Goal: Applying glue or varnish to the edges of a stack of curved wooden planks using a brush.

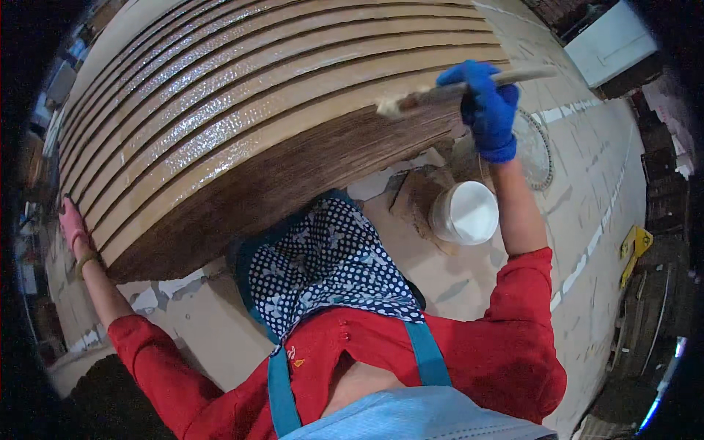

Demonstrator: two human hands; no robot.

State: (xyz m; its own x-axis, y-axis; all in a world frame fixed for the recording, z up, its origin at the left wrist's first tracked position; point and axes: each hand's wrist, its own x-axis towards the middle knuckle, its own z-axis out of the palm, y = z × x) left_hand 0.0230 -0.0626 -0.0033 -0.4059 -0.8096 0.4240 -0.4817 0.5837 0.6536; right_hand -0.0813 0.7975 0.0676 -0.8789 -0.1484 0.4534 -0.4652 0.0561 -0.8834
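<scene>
A tall stack of brown cardboard sheets (315, 150) fans out before me in stepped strips. Their exposed edges (242, 110) shine with a wet coating. In its blue glove, my right hand (488, 110) is closed round a flat brush (433, 95), held over the stack's right end. Its pale-tipped bristles point left and the wooden handle sticks out to the right. At the stack's far left corner, my left hand (72, 226), in a pink glove, lies against the sheet edges with fingers extended. A white bucket (442, 214) stands below my right forearm, white inside.
Cardboard with whitish strips covers the floor (579, 183). A round ring-like object (546, 158) lies right of the stack. Farther right are a yellow object (636, 249) and dark piled material (638, 315). A white box (612, 48) sits at the back right.
</scene>
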